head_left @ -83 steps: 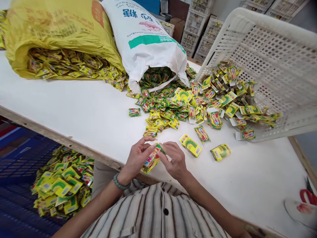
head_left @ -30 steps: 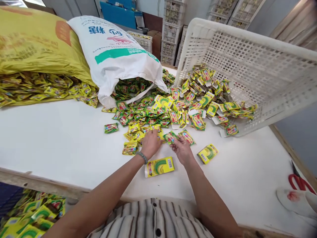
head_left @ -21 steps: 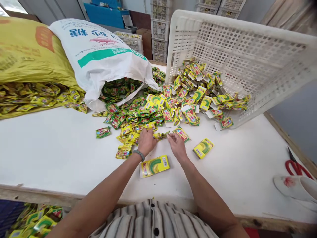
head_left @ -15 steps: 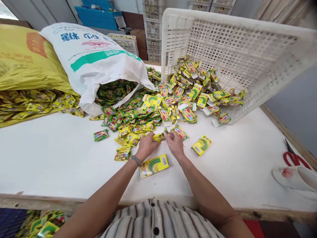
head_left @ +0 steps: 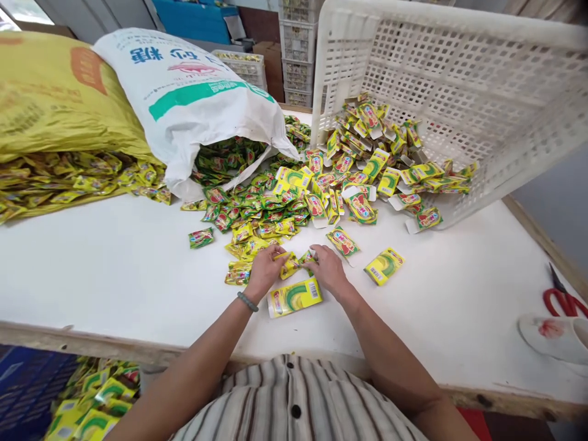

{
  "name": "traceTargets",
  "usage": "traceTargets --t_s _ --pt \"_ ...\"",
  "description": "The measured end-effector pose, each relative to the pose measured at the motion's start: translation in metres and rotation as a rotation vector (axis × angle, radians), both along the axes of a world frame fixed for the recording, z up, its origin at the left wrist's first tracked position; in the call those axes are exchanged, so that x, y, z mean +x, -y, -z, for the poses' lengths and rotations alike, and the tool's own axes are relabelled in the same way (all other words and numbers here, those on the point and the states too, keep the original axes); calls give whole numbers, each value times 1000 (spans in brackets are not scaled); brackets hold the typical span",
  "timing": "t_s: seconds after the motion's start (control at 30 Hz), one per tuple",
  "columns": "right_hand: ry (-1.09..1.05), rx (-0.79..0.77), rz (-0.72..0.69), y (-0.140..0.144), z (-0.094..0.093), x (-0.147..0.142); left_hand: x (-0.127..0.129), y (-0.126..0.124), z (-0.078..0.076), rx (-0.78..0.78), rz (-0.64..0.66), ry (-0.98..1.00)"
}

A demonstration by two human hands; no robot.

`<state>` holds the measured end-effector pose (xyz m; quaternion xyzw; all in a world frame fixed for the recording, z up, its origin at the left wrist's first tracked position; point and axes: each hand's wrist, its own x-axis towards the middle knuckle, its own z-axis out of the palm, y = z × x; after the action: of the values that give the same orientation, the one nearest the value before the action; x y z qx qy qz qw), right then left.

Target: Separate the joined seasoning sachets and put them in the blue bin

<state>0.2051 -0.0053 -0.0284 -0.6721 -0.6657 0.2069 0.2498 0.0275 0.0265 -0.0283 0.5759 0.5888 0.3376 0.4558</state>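
Observation:
My left hand (head_left: pixel 264 271), with a beaded bracelet at the wrist, pinches a small yellow candy packet (head_left: pixel 289 265). Close beside it, my right hand (head_left: pixel 328 268) has its fingers closed on a green candy packet (head_left: pixel 306 259). Just below both hands a flat yellow box (head_left: pixel 294 298) lies on the white table (head_left: pixel 184 300). A second yellow box (head_left: pixel 384 266) rests to the right. Beyond my right hand lies a red-and-green carton (head_left: pixel 343 241). Loose yellow packets (head_left: pixel 237 272) sit left of my left hand, in front of a pile of green packets (head_left: pixel 257 205).
A white sack (head_left: pixel 193 92) spills green packets at the back, beside a yellow sack (head_left: pixel 55 92). On its side, a white plastic crate (head_left: pixel 441 79) spills small cartons (head_left: pixel 367 165). Red-handled scissors (head_left: pixel 563 300) and a white cup (head_left: pixel 554 337) stand at far right.
The view has shifted, so the scene sits further right and higher. My hands have drawn slightly nearer the flat yellow box, and the two packets between them show more clearly.

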Motion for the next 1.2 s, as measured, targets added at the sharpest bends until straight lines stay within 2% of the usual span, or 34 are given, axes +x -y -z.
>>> traceTargets --t_s 0.07,0.17,0.23,0.37,0.43,0.5,0.57,0.63,0.7,0.8,0.97,1.13,1.2 --pt "17 -37 15 1 0 1 -4 4 1 -25 -40 30" --pt "25 16 22 3 -1 3 -8 11 -2 -77 -97 114" --pt "19 37 6 5 -3 3 -8 15 -7 -113 -116 175" --pt "4 -38 -46 8 -8 1 -8 24 -22 -234 -95 386" --pt "-48 -72 -13 8 -9 0 -10 27 -28 -321 -95 539" --pt "-196 -82 51 8 -12 0 -12 29 -32 -372 -114 639" --pt "-438 -79 55 9 -17 0 -14 30 -33 -359 -133 638" --pt "-688 -119 -37 10 -23 -2 -15 31 -31 -301 -126 564" --pt "-829 -198 -160 13 -28 -7 -14 31 -30 -253 -95 499" --pt "-759 -226 -234 17 -28 -16 -11 33 -32 -237 -34 512" --pt "-573 -228 -181 18 -24 -16 -10 34 -38 -248 75 534" --pt "-723 -287 -34 18 -32 -11 -10 33 -36 -214 13 512" --pt "-795 -344 -44 20 -36 -13 -8 33 -36 -200 16 511"
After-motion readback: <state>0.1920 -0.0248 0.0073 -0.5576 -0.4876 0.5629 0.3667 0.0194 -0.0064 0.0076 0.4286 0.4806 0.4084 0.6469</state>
